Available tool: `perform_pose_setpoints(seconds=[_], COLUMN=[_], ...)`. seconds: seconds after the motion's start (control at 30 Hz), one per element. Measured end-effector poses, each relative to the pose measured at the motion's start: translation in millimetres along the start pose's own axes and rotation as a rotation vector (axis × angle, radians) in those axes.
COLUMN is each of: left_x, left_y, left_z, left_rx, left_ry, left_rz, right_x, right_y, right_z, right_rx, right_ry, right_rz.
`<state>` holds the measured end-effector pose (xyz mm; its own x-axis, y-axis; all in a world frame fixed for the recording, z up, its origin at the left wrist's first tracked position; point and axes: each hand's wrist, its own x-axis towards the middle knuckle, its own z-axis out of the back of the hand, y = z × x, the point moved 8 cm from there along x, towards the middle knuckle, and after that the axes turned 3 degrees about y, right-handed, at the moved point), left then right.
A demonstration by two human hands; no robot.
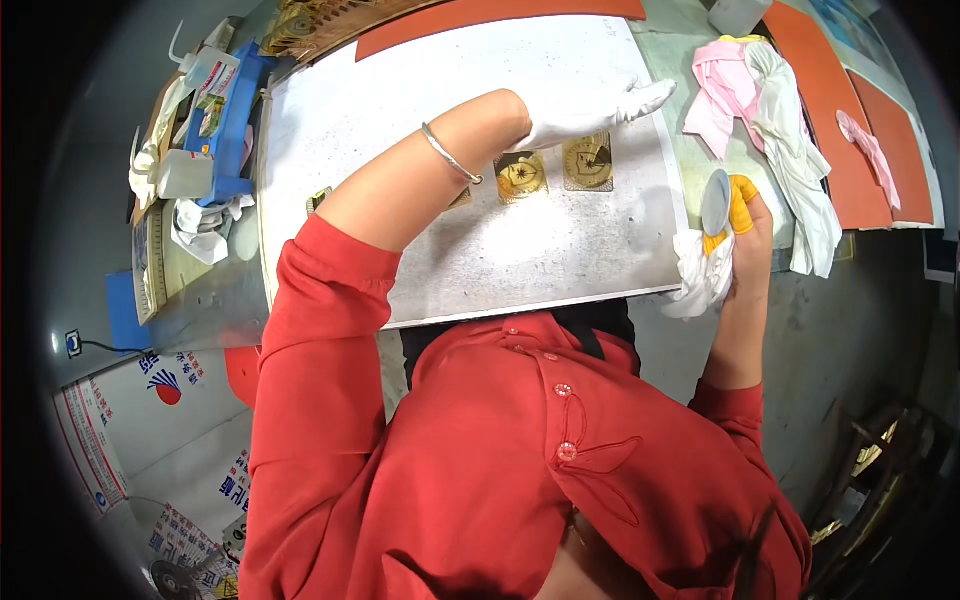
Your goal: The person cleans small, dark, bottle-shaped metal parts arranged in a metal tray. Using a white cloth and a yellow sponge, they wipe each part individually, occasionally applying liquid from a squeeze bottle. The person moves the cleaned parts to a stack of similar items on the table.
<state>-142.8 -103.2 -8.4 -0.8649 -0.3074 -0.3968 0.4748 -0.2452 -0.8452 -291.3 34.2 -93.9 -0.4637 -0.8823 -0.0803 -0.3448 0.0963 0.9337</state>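
My left hand [600,112], in a white glove, reaches rightward across the white sheet [430,100], its fingers stretched out. Below it on the sheet lie square gold plates with round designs: one plate [522,178] by the wrist and another [588,163] under the palm. Part of a further plate shows behind my forearm, which hides the rest. At the sheet's right edge my right hand [750,225], with yellow covers on its fingers, is closed around a crumpled white cloth [700,272] and a thing with a grey oval face [716,202]. What kind of thing it is I cannot tell.
At left stands a blue tray [228,125] beside a white squeeze bottle [187,174] and crumpled paper [203,228]. Pink cloth [722,88] and a long white cloth [795,160] lie at right, near orange-red boards [845,150]. Another orange-red strip [480,28] borders the far edge.
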Motion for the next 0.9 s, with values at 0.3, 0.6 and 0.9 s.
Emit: perform_pose_setpoints(seconds=[0.3,0.6,0.9], left_x=[35,-18,-252], left_y=[11,-28,94], left_z=[-2,5,118], left_rx=[0.034,-0.020,-0.328], left_ry=[-0.026,-0.159,-1.013], left_rz=[-0.048,-0.054,-0.333], right_x=[-2,2,41], right_y=[4,9,64], right_z=[-7,-8,-169], right_rx=[0.002,-0.049,-0.139], right_ry=[0.046,0.097,0.455], right_rz=[0.015,0.010,0.036])
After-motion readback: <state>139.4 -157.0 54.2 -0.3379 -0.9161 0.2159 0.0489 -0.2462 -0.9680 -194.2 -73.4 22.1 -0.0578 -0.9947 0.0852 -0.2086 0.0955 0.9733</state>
